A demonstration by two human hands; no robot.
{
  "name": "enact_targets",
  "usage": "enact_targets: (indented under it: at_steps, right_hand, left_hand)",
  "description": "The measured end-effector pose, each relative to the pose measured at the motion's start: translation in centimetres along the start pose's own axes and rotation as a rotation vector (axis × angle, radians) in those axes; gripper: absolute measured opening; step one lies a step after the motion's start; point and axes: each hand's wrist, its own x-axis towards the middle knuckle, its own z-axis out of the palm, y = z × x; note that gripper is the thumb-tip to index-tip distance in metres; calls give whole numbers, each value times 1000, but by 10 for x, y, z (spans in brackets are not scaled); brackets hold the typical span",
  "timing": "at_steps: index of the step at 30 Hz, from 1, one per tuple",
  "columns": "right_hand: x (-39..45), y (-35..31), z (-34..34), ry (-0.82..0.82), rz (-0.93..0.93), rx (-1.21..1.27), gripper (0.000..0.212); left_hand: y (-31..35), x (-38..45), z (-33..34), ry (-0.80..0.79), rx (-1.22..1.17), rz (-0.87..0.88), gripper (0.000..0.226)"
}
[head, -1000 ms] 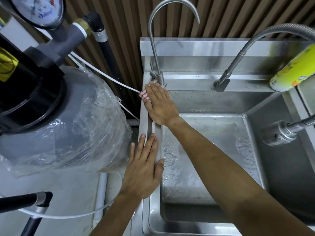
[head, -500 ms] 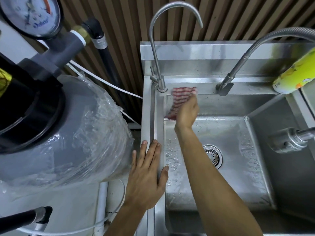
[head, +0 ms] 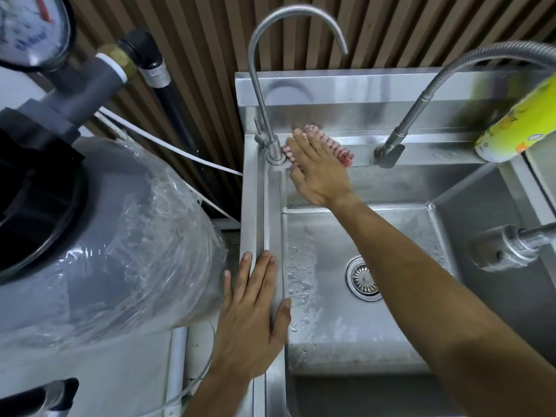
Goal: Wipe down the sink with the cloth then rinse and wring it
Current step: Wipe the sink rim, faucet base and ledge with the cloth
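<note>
the right hand [head: 316, 173] lies flat, fingers spread, pressing the red-and-white cloth [head: 337, 147] onto the back ledge of the sink [head: 427, 152], just beside the base of the curved tap [head: 273, 152]. the cloth sits under the palm and fingers, showing at the fingertips and out to the hand's right, so its long axis runs along the ledge, left to right. the bare ledge lies to the right of the hand, toward the base of the second tap [head: 388, 153], while the curved tap blocks any sweep to the left. the likely next stroke is therefore rightward along the ledge, or down the back wall into the basin toward the drain [head: 364, 278]. the left hand [head: 252, 314] rests open and flat on the sink's left rim, holding nothing, well apart from the cloth; it looks to be bracing. wiping seems under way, with rinsing and wringing not yet done.
</note>
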Motion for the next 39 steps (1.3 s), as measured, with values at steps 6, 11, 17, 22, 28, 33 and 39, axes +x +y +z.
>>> enact_targets:
  at_steps: [6,11,17,22,28,33,39]
  right_hand:
    - [-9,8,-5,139,92,180,56]
    - [-13,6,4,298,135,41,39]
    - [-1,-15,7,48,-8,-8,76]
    - [12,-1,-4,-61,-174,-109,78]
    - [-7,-12,19,171,85,-100,69]
    - [20,-8,-2,-16,-183,-34,80]
    - [-11,30,1,113,3,-144,64]
  left_hand:
    - [16,92,-36,304,-369,-222,46]
    - [11,205,-62,330,-549,-288,72]
    - [-14,247,-42,137,-269,-214,83]
    - [-11,232,-27,271,-86,-289,60]
    - [-10,220,-17,345,-78,-275,65]
    - [-11,215,-15,357,-92,-292,69]
    - [-11,216,-15,269,-53,-296,70]
